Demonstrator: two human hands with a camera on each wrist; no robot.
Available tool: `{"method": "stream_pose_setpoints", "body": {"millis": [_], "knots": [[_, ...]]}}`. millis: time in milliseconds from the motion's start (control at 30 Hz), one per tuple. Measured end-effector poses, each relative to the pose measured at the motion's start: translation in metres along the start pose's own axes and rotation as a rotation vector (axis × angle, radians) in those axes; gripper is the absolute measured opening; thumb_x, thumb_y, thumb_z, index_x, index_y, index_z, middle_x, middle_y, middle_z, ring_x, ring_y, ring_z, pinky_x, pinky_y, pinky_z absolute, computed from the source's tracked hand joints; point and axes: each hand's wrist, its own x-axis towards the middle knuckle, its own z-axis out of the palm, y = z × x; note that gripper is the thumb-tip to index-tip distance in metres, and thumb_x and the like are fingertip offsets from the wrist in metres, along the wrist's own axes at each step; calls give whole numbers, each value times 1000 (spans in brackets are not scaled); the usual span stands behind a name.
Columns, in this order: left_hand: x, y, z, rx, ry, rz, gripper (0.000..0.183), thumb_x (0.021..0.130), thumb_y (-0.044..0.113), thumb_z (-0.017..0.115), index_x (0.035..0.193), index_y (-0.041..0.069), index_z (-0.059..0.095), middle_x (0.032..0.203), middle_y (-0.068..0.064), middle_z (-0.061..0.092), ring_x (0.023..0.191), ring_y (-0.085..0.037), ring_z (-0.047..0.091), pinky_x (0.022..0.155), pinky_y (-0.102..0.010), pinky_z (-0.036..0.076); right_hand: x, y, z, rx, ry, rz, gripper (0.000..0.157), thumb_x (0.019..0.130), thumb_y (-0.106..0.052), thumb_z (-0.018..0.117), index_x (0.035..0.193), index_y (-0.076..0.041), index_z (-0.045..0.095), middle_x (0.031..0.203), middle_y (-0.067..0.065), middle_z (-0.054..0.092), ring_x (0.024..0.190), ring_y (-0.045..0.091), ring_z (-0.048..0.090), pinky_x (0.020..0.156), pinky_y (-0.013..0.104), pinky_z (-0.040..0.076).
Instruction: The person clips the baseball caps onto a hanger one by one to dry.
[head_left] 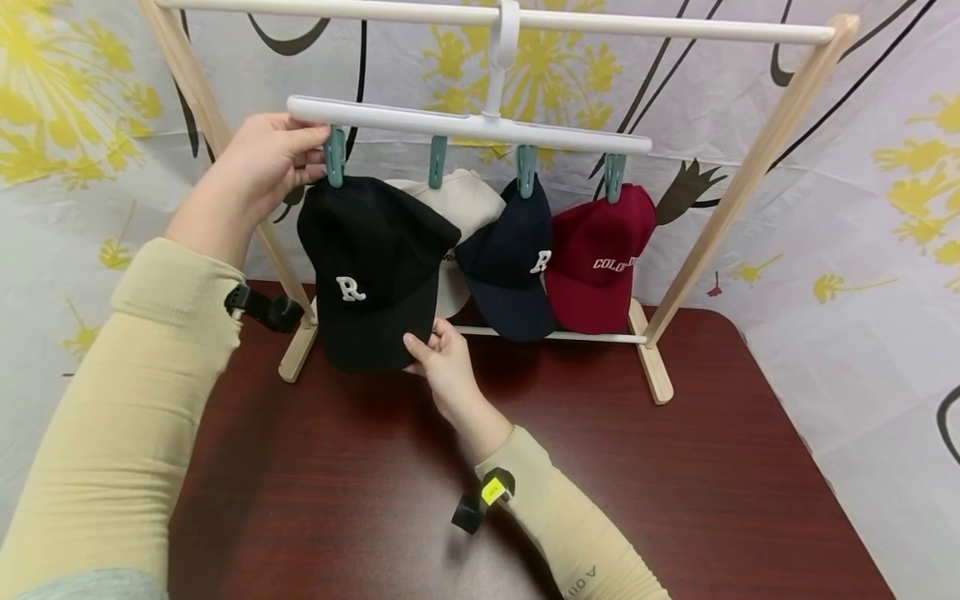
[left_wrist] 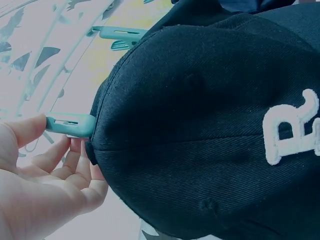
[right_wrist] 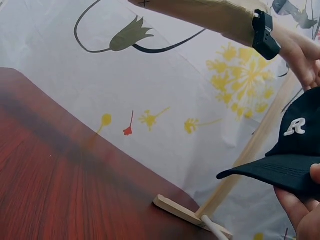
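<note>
A black cap [head_left: 378,237] with a white letter R hangs at the left end of a white hanger [head_left: 465,125]. My left hand [head_left: 262,158] pinches the teal clip [head_left: 335,157] at that cap's crown; in the left wrist view the thumb lies on the clip [left_wrist: 71,125], with the other fingers partly behind it. Lower down, my right hand [head_left: 450,371] holds the edge of the cap's brim between thumb and fingers. That brim [right_wrist: 270,172] also shows in the right wrist view, the hand partly cut off by the frame.
Beside the black cap hang a cream cap [head_left: 467,200], a navy cap [head_left: 510,267] and a red cap [head_left: 592,258], each under a teal clip. A wooden rack [head_left: 750,179] with a white top bar carries the hanger. It stands on a dark red table [head_left: 697,467] before a flowered cloth.
</note>
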Motion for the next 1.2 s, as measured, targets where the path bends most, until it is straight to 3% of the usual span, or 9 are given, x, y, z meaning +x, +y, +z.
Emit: {"method": "stream_pose_setpoints", "body": {"millis": [300,600,867,1200], "knots": [[-1,-8,0,81,2,51,5,93,11,63,91,8,65,78,-1,65,73,-12,57,65,-23,47,1,7,-4,-45,-29,33,24,91,6,59,115,4,57,106,20,67,85,18,67,78,35,54],[-2,-15,1,121,16,86,7,94,14,62,93,9,66,83,1,64,78,-11,57,74,-25,45,3,15,-11,-79,-17,57,23,91,5,59,114,7,57,103,20,67,75,17,66,77,37,55],[-3,-18,0,198,-26,98,32,95,19,60,123,3,56,102,1,63,96,-13,57,75,-22,45,2,20,-17,-64,-23,83,9,92,6,56,100,7,53,90,19,68,80,23,69,79,40,54],[-5,-25,-4,374,-12,138,49,97,23,57,141,4,46,132,-5,53,106,-13,54,81,-21,43,2,22,-24,-52,-23,103,11,93,6,55,103,3,53,94,21,68,83,24,69,78,38,54]]}}
